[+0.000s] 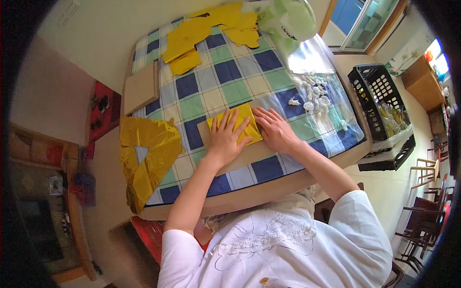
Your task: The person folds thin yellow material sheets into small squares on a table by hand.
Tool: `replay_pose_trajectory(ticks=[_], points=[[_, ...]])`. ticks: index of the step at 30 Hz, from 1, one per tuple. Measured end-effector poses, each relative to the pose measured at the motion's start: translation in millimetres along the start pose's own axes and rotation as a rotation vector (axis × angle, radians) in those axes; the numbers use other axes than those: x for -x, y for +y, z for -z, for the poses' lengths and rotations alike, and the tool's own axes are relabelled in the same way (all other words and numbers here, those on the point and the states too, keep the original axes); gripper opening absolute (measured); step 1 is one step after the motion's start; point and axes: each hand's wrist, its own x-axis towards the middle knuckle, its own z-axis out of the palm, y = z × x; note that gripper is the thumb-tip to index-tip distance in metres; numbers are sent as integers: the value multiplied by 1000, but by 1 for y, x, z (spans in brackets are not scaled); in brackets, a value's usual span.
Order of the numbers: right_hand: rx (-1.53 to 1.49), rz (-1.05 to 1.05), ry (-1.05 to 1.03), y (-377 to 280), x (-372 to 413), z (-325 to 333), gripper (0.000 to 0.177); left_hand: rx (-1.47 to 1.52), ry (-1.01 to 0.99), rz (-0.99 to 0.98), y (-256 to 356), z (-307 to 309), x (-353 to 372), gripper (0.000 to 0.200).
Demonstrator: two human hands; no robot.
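Shiny yellow-gold foil (250,130), folded flat and lightly creased, lies on card (245,157) towards the table's (227,71) near edge. The left hand (224,145) spreads open fingers over it; the right hand's (277,133) extended fingers lie flat at its right side.

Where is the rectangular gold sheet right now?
In the head view, the gold sheet is near centre, on cardboard on the table, under the left hand, with the right hand at its right edge.

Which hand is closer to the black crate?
Right. The right hand lies at the folded gold foil's edge, on the crate's side; the left hand lies on the foil, farther from the crate.
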Motion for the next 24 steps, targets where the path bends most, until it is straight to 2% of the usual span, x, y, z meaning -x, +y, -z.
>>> replay_pose_trajectory(ticks=[10, 13, 19, 22, 24], points=[[-36, 40, 12, 2, -1, 4, 44, -2, -5, 55, 15, -2, 4, 66], [-67, -48, 93, -1, -5, 0, 43, 17, 5, 59, 17, -3, 4, 66], [-51, -34, 251, 14, -42, 1, 31, 28, 21, 59, 17, -3, 5, 67], [-90, 29, 154, 33, -67, -2, 21, 16, 10, 61, 17, 0, 5, 69], [-64, -63, 26, 36, -79, 0, 18, -2, 3, 66, 17, -1, 4, 69]])
